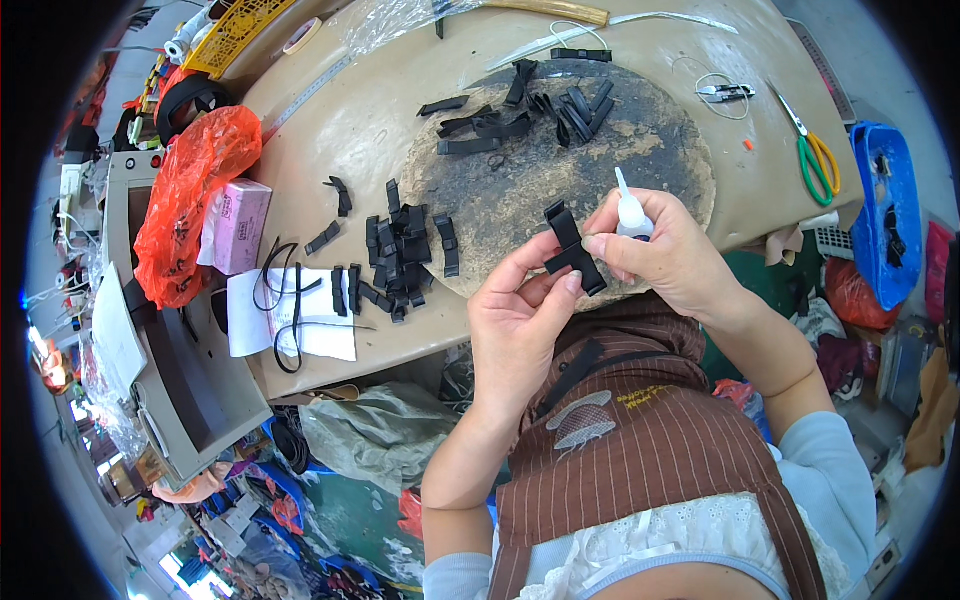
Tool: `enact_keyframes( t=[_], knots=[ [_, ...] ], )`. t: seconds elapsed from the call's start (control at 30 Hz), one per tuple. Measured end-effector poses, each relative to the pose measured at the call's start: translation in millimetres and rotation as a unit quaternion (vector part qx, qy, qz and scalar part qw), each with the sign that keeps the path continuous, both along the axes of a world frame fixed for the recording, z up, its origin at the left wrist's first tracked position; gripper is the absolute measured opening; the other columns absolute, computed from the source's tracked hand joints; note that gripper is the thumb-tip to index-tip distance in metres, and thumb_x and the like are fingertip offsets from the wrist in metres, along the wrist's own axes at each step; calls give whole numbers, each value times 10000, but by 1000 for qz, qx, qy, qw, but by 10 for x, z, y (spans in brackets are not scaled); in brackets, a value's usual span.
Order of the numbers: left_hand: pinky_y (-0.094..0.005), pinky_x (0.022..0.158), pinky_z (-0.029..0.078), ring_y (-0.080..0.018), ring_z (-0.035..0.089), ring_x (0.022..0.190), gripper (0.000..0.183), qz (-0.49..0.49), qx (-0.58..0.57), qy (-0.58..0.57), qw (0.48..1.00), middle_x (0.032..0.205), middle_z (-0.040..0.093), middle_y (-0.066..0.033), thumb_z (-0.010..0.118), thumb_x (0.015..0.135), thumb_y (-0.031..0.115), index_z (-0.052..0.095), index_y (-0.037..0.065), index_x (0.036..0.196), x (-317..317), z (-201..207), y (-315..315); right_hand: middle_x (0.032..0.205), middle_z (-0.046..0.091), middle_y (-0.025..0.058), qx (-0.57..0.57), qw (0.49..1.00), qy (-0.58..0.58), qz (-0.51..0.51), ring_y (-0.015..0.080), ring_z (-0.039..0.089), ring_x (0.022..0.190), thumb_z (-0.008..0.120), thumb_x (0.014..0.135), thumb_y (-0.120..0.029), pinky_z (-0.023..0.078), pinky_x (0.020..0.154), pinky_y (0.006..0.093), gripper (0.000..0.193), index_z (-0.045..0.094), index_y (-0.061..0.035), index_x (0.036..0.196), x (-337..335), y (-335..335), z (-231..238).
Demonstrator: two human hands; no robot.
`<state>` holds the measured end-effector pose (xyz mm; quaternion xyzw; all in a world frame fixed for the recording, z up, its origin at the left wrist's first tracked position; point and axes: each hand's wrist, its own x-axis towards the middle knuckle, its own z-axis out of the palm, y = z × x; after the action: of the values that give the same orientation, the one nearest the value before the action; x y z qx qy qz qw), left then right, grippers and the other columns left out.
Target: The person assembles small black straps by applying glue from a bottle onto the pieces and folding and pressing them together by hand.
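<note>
- Orange plastic bag [190,195]: bunched at the left edge of the surface [350,130], touching a pink box [240,225].
- White paper sheet [295,315]: at the near left edge, with thin black cords [285,300] looped over it.
- Pile of black strap pieces [400,260]: on the surface just right of the sheet, at the rim of a dark, worn round pad [600,170]; a second scatter of strap pieces [530,115] lies on the far part of that pad.
- Left hand [515,320]: raised over the near edge, thumb and fingers pinched on the lower end of a black strap cross [572,250].
- Black strap cross: two short straps, apparently laid crosswise, held between both hands above the pad's near rim.
- Right hand [675,255]: thumb pressed on the cross; fingers closed around a small white glue bottle [630,212], nozzle pointing up.
- Green-handled scissors [815,155]: near the right edge.
- Blue basket [885,210]: just beyond the right edge.
</note>
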<state>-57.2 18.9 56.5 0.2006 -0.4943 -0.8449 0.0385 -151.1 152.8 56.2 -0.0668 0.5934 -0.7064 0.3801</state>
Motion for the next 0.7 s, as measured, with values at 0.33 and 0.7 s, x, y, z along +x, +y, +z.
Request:
enact_keyframes(
  t=[0.33, 0.7],
  knots=[
    [-177, 653, 462, -56, 564, 736, 208, 32, -45, -19, 998, 864, 619, -54, 583, 826, -7, 565, -47, 1029, 10, -109, -31, 682, 522, -28, 30, 999, 34, 24, 19, 457, 573, 644, 772, -63, 366, 494, 167, 105, 573, -28, 841, -2, -32, 62],
    [-258, 633, 547, -169, 638, 712, 253, -86, 162, -89, 979, 850, 619, -121, 542, 853, 64, 502, -61, 1069, 162, 33, -518, 780, 587, 67, -111, 839, 524, 97, 166, 579, 615, 643, 678, -41, 455, 502, 257, 156, 622, -47, 832, -41, 45, -170]
  ],
)
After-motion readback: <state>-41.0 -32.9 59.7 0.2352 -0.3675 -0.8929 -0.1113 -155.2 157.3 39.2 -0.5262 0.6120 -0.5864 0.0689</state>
